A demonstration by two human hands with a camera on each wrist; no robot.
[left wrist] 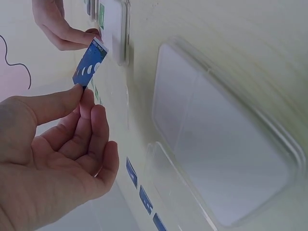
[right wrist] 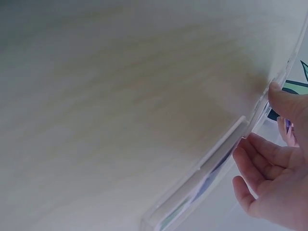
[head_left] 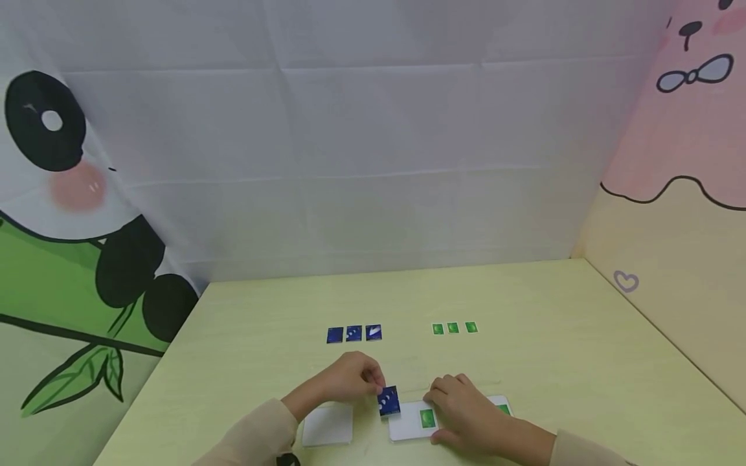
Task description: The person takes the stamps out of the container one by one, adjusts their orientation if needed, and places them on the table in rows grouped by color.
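Note:
My left hand (head_left: 357,377) pinches a small blue card (head_left: 388,401) printed with pale moon phases between thumb and fingertips. In the head view the card overlaps the left end of a flat white case (head_left: 410,430) that bears a green square (head_left: 428,418). Across that case lies my right hand (head_left: 466,414), its thumb at the near edge and fingers at the far edge, holding it. In the right wrist view the thumb and fingertips (right wrist: 246,140) meet the case's side. A plain white case (left wrist: 216,139) lies flat nearest my left hand.
Three blue cards (head_left: 353,333) lie in a row farther back, with three green squares (head_left: 452,327) to their right. Past the plain case lies a clear plastic piece (left wrist: 178,187). Another white case with a green square (head_left: 502,409) shows beyond my right hand. A white cloth (head_left: 373,194) hangs behind the table.

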